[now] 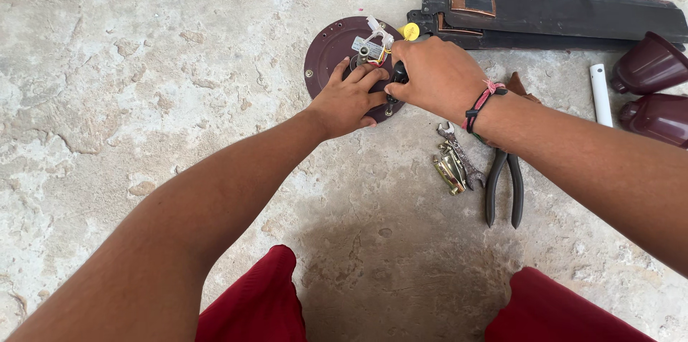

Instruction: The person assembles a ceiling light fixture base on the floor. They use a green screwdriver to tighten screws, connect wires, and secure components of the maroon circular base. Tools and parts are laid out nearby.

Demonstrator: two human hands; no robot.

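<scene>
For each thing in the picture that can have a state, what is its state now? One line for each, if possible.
Left hand: flat, pressing on the round maroon motor plate.
Right hand: shut on a black tool handle, upright over the plate.
Pliers: on the floor, handles slightly spread.
Small wrenches: lying in a loose pile.
Fan blades: detached, stacked.
Maroon cups: lying on their sides.
White tube: lying loose.
</scene>
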